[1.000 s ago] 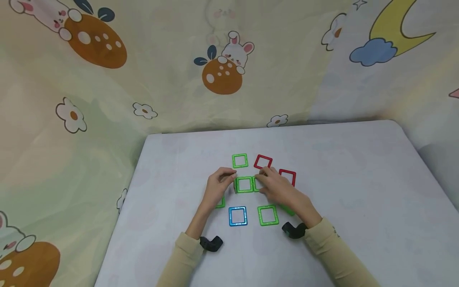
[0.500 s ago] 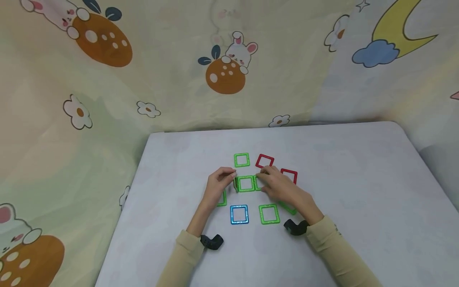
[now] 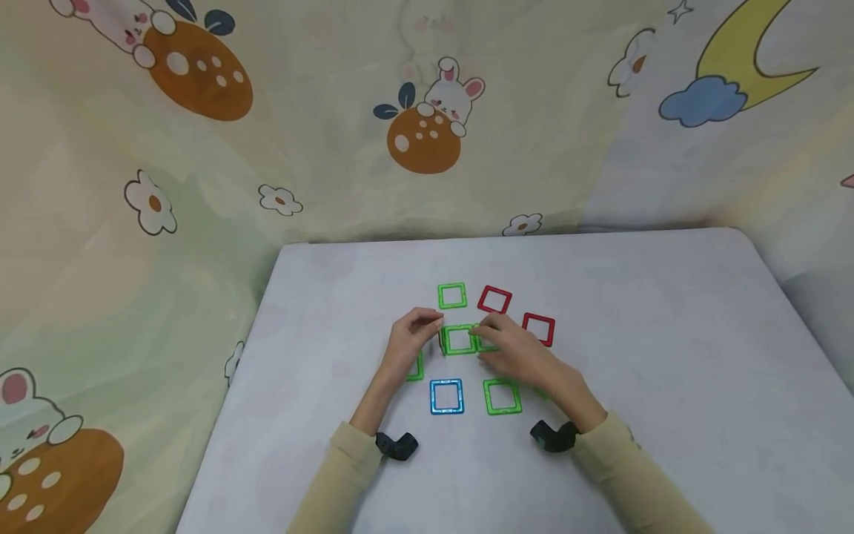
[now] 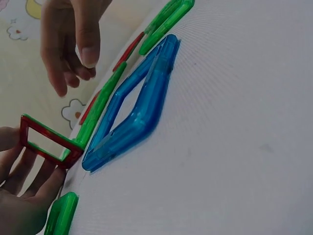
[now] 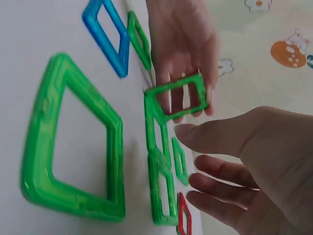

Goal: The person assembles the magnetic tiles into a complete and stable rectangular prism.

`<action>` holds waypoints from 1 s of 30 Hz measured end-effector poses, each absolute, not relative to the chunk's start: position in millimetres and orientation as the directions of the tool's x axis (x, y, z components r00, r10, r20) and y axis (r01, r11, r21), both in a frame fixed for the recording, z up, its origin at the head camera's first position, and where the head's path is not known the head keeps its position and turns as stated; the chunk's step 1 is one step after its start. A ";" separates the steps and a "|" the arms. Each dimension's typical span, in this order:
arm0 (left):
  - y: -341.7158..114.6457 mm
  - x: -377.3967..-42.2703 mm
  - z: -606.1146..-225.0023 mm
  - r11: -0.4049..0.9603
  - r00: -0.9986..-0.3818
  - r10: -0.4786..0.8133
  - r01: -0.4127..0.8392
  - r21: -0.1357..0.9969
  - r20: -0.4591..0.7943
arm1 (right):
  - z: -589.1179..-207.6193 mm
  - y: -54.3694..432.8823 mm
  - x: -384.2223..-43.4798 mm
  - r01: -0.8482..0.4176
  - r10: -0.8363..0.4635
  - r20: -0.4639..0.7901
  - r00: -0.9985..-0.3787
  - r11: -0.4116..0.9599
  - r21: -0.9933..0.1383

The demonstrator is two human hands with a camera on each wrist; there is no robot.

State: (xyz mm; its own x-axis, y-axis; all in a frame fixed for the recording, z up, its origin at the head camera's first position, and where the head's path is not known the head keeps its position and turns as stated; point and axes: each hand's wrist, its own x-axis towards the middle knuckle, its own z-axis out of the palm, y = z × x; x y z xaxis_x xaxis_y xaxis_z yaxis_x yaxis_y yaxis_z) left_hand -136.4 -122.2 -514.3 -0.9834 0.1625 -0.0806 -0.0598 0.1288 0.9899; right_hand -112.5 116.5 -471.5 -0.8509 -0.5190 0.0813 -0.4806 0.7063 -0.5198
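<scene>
Near the table's middle, two flat green square magnetic tiles point(image 3: 460, 352) lie edge to edge. At their left end an upright tile point(image 4: 51, 134) stands, red on the side towards the left wrist camera and green in the right wrist view. My left hand point(image 3: 407, 343) grips this upright tile, thumb at its upper corner and fingers beneath and behind it. My right hand point(image 3: 517, 348) hovers over the right-hand green tile point(image 5: 155, 191), partly hiding it in the head view. In the right wrist view its thumb and fingers are spread apart, with nothing between them.
A blue tile point(image 3: 433, 397) and a green tile point(image 3: 489, 397) lie in front. Behind are another green tile point(image 3: 452, 305) and two red tiles point(image 3: 499, 290). One green tile point(image 3: 420, 367) is partly under my left wrist. Patterned cloth point(image 3: 333, 148) hangs behind the white table point(image 3: 634, 334).
My right hand has shifted slightly, uncovering more of the right-hand green tile. The left hand stays at the upright tile. The whole head view has drifted a little.
</scene>
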 end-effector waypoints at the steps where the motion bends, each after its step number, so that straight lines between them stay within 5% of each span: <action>1: -122.1 -136.5 -514.2 0.130 -0.983 0.162 -0.061 0.990 -0.082 | -470.4 114.9 -109.6 -0.484 -0.524 0.082 -0.848 0.700 -0.526; 30: -119.6 -135.7 -514.6 0.152 -0.985 0.145 -0.069 0.986 -0.091 | -484.6 74.0 -64.1 -0.582 -0.663 0.018 -0.748 0.643 -0.498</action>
State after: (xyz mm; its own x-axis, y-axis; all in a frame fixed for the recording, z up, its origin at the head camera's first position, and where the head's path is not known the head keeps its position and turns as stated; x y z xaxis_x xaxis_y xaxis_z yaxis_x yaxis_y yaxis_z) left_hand -135.7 -119.6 -514.6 -0.9853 0.1447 -0.0913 -0.0690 0.1523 0.9859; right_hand -64.1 74.0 -484.6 -0.7480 -0.6634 0.0177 -0.5818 0.6427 -0.4984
